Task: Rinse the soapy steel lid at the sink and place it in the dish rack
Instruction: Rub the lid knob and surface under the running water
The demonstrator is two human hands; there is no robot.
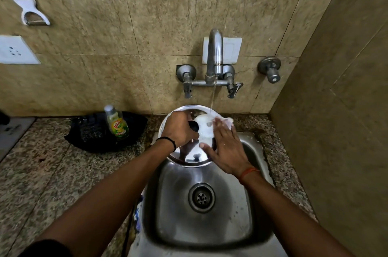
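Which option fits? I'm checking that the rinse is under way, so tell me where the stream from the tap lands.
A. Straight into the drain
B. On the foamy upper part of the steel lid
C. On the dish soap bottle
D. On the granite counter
B: the thin water stream from the tap falls onto the foamy upper part of the steel lid, beside the right hand fingertips.

Round shiny steel lid, black knob up, soapy, tilted over the sink.
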